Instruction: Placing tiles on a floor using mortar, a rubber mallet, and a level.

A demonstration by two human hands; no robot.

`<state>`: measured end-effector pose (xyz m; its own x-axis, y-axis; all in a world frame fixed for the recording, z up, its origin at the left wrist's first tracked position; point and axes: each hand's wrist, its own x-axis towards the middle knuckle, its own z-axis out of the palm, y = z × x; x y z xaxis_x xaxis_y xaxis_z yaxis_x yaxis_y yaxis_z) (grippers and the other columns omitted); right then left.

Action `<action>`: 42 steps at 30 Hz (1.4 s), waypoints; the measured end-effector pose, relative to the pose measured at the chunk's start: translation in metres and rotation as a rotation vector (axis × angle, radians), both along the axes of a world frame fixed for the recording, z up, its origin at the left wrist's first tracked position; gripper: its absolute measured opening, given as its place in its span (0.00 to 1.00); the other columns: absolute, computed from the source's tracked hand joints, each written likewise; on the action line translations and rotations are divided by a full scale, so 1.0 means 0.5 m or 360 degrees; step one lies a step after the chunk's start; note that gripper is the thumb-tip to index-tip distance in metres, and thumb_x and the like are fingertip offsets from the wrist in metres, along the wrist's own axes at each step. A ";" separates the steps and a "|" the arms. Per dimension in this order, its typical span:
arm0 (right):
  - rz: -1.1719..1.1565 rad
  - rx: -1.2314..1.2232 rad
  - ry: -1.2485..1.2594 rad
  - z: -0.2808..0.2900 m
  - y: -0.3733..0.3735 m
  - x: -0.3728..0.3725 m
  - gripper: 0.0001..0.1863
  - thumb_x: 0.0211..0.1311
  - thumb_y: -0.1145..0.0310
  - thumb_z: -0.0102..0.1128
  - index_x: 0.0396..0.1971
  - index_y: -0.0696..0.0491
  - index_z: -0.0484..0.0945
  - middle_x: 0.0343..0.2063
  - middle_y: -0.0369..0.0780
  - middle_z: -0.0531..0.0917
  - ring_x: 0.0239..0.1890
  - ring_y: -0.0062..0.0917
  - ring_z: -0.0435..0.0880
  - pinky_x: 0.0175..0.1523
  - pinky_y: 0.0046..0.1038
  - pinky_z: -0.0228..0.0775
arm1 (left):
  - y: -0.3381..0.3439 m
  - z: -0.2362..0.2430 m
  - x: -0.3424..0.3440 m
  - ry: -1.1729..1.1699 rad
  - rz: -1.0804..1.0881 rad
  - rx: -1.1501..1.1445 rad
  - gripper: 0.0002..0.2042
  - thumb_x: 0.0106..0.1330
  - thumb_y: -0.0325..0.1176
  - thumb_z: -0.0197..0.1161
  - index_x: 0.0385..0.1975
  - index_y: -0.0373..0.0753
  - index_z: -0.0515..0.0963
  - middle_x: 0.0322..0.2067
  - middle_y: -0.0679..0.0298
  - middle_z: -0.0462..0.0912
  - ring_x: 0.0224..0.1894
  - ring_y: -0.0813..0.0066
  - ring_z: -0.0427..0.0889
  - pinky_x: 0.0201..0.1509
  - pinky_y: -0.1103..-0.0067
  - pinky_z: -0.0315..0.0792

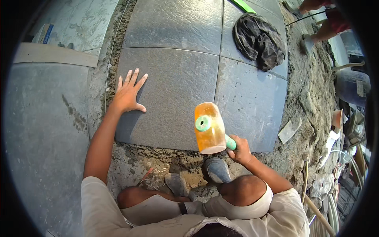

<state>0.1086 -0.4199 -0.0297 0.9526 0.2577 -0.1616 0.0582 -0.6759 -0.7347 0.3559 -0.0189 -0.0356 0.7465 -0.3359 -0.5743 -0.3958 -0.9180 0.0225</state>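
Observation:
My left hand (128, 93) has its fingers spread over the left edge of a dark grey floor tile (173, 79); it holds nothing. In my right hand (241, 151) is the green handle of a rubber mallet (210, 128), its orange, translucent head raised above the seam between two tiles. Whether the mallet head touches the surface cannot be told, though it looks lifted. Beside that tile, to the right, lies another grey tile (252, 104) with specks of dirt on it.
A crumpled black cloth or bag (260, 39) lies on the far right tiles, near a bright green bar (242, 6). A taut string (111, 59) runs along the left edge. Rough mortar (306, 102) borders the right, with a tile offcut (290, 129). Another person's legs (319, 29) stand far right.

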 end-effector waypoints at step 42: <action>-0.0087 0.0756 0.0610 0.049 0.152 0.109 0.18 0.62 0.55 0.60 0.39 0.56 0.74 0.21 0.48 0.80 0.24 0.45 0.81 0.33 0.41 0.72 | -0.002 -0.013 0.104 -0.0420 0.0060 -0.0261 0.54 0.44 0.57 0.74 0.71 0.47 0.53 0.71 0.51 0.49 0.73 0.49 0.48 0.73 0.58 0.51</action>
